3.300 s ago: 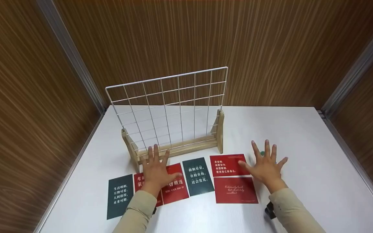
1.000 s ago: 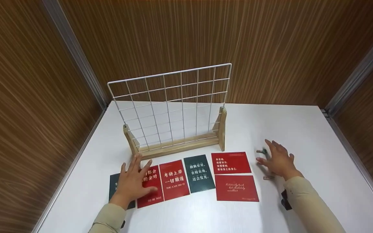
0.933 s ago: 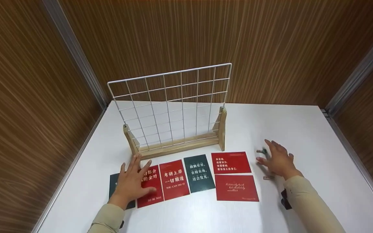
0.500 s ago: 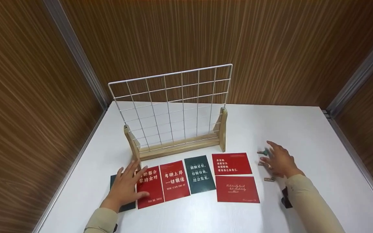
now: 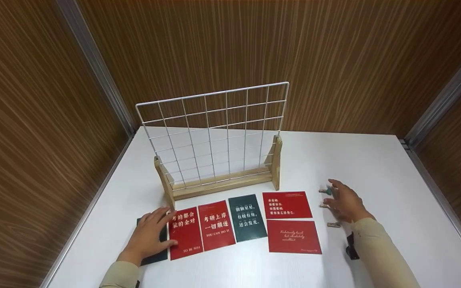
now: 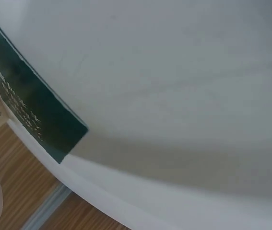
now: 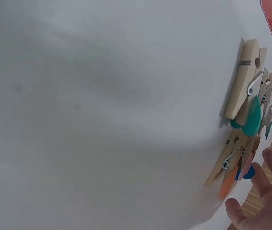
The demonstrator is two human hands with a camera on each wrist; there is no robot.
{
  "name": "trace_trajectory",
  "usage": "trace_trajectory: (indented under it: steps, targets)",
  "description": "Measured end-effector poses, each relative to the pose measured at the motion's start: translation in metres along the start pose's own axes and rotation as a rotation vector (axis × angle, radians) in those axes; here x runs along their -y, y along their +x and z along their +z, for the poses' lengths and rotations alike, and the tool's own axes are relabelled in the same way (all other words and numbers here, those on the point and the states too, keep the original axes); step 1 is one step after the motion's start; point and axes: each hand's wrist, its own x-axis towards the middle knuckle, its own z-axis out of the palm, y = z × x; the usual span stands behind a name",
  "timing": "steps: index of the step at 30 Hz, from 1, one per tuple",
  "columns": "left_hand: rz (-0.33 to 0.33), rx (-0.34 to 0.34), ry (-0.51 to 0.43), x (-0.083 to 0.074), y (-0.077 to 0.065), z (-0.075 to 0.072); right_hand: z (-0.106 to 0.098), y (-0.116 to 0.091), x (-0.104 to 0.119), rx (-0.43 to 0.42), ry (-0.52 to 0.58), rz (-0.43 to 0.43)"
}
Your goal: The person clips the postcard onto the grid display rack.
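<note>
In the head view my left hand (image 5: 146, 236) lies over the leftmost dark green card (image 5: 157, 257), covering much of it, its thumb reaching to the edge of the neighbouring red card (image 5: 185, 236). The left wrist view shows that green card's corner (image 6: 61, 129) and a little of the hand. My right hand (image 5: 346, 202) is beside several wooden clothespins (image 5: 333, 225), its fingers loosely bent and nothing held. From the right wrist, clothespins (image 7: 243, 84) with green, orange, pink and blue decorations lie close to the fingertips; whether they touch cannot be told.
A white wire grid (image 5: 212, 94) stands in a wooden base (image 5: 230, 183) behind the cards. Another red card (image 5: 216, 239), a second green card (image 5: 247, 232) and two stacked-in-line red cards (image 5: 293, 244) lie on the white table (image 5: 230, 268). Wood-patterned walls (image 5: 230, 48) enclose it.
From spread over the cards, my left hand has shifted left onto the green card, uncovering the red ones. My right hand has moved right, its fingers less spread, and clothespins show beside it.
</note>
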Motion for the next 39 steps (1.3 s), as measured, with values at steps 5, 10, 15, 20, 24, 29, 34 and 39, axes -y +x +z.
trace_trajectory:
  steps: [5,10,15,20,24,29,34,39]
  targets:
    - [-0.017,-0.014,-0.020,0.007,-0.003,0.002,0.002,0.001,-0.002,-0.008,0.005,0.015]
    - [-0.063,-0.027,-0.061,0.013,-0.005,0.003,0.004,0.001,-0.002,-0.012,0.032,0.026]
    - [-0.113,-0.053,-0.123,0.019,-0.007,0.001,0.006,0.000,-0.001,-0.030,0.041,0.009]
    - [-0.162,-0.069,-0.196,0.025,-0.009,-0.003,0.008,0.000,0.000,-0.051,0.042,0.006]
    - [-0.210,-0.059,-0.246,0.031,-0.010,-0.005,0.008,-0.001,0.000,-0.078,0.018,-0.027]
    - [-0.275,-0.042,-0.296,0.035,-0.010,-0.009,0.007,-0.002,0.000,-0.111,-0.015,-0.070]
    - [-0.325,-0.031,-0.333,0.040,-0.009,-0.013,0.009,0.000,0.001,-0.123,-0.029,-0.055]
    - [-0.351,-0.019,-0.364,0.046,-0.010,-0.015,0.011,0.001,0.000,-0.154,-0.052,-0.065]
